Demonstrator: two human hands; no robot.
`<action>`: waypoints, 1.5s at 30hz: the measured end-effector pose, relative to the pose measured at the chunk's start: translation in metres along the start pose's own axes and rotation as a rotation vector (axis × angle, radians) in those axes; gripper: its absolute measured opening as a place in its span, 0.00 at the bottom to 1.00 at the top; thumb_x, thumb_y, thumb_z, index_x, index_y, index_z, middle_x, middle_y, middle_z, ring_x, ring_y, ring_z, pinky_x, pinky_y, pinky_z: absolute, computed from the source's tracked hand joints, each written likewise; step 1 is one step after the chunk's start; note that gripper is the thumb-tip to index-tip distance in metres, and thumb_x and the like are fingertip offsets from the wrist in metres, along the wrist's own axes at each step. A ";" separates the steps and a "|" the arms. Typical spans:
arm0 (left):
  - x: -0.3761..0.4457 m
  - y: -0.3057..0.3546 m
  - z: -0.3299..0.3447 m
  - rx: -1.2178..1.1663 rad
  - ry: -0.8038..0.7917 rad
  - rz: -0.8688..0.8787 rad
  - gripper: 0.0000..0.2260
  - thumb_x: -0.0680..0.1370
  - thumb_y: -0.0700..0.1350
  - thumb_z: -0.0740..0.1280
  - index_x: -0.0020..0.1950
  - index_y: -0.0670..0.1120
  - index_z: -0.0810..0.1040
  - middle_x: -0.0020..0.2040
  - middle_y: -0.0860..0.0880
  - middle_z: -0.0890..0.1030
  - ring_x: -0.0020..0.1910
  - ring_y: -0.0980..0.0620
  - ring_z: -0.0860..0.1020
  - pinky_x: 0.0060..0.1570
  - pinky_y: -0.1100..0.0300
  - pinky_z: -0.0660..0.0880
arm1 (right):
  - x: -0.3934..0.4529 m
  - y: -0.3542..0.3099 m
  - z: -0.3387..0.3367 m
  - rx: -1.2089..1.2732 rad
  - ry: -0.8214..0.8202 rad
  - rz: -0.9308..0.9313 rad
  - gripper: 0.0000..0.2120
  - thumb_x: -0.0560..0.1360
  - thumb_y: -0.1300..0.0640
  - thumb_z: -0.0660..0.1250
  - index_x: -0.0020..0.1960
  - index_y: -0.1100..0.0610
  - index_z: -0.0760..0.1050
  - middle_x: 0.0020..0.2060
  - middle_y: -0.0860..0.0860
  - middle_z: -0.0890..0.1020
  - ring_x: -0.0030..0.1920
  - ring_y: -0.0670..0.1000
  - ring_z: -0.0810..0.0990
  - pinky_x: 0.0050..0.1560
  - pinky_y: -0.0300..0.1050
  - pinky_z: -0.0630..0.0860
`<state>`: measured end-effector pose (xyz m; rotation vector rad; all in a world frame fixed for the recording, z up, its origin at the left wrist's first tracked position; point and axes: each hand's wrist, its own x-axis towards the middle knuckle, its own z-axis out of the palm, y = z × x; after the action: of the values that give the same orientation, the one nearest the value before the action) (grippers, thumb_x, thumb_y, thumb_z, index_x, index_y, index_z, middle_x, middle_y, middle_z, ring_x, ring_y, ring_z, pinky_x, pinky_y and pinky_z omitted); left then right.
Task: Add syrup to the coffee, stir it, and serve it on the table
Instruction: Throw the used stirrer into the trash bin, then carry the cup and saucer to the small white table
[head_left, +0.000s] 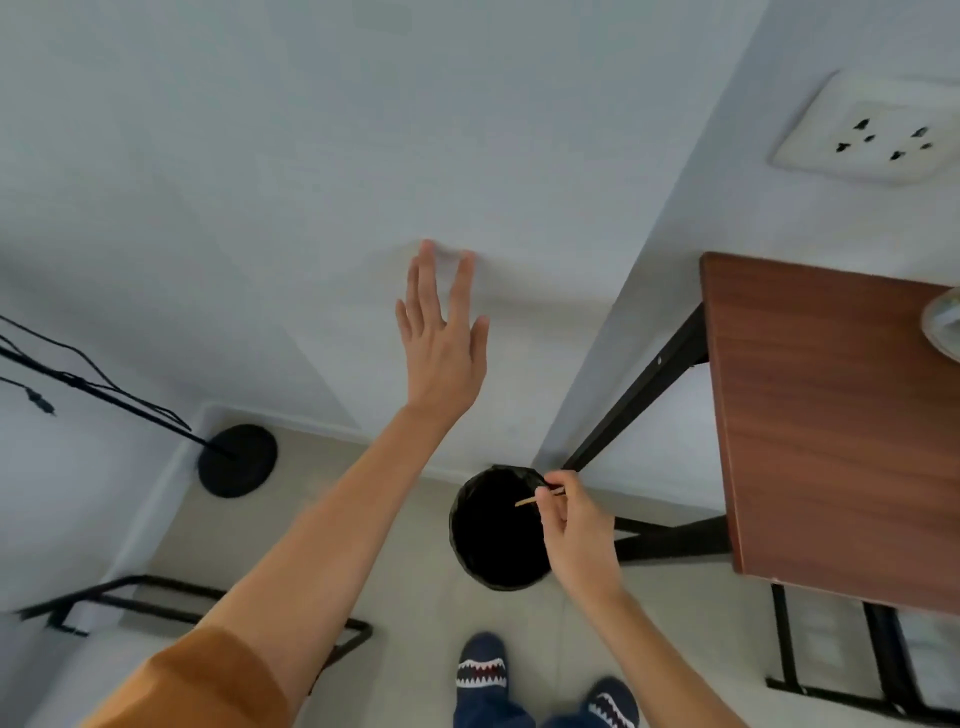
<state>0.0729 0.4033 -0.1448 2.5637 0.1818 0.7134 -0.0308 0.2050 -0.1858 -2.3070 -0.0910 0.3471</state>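
White wall corner, pale floor. Right hand (574, 525) pinches wooden stir stick (535, 498), long axis level, directly over black bin (493, 540). Left hand (444, 338) flat, splayed, empty.

Left arm stretches long from seven o'clock up toward twelve, orange sleeve pushed back above the elbow, forearm bare, and the left hand (441, 332) is flat and spread, fingers pointing to twelve, back of the hand facing up. Down at five o'clock the right hand (574, 525) is curled, thumb and fingers pinched together on a thin stick (537, 498), wrist bent, forearm bare.
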 end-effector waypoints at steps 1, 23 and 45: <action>0.000 -0.001 0.000 -0.003 -0.001 0.006 0.27 0.82 0.43 0.60 0.80 0.46 0.56 0.80 0.34 0.50 0.80 0.35 0.51 0.72 0.35 0.60 | 0.002 0.006 0.004 -0.022 -0.028 0.029 0.13 0.82 0.54 0.61 0.65 0.57 0.73 0.34 0.40 0.77 0.39 0.42 0.78 0.49 0.40 0.77; -0.014 0.187 -0.047 -0.388 -0.150 0.177 0.25 0.82 0.53 0.56 0.78 0.47 0.60 0.82 0.45 0.52 0.81 0.46 0.46 0.78 0.41 0.51 | -0.078 -0.056 -0.215 0.245 0.590 -0.332 0.07 0.81 0.54 0.63 0.54 0.53 0.79 0.40 0.45 0.86 0.39 0.46 0.85 0.39 0.45 0.81; -0.122 0.412 0.058 0.039 -0.603 0.043 0.28 0.82 0.62 0.50 0.81 0.54 0.50 0.82 0.52 0.52 0.82 0.49 0.45 0.76 0.38 0.38 | -0.075 0.179 -0.383 -0.120 0.515 -0.016 0.21 0.80 0.54 0.65 0.72 0.54 0.69 0.62 0.54 0.77 0.58 0.54 0.72 0.57 0.46 0.68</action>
<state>-0.0012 -0.0129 -0.0494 2.6952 -0.0587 -0.0713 -0.0041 -0.2006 -0.0485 -2.4393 0.1301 -0.2731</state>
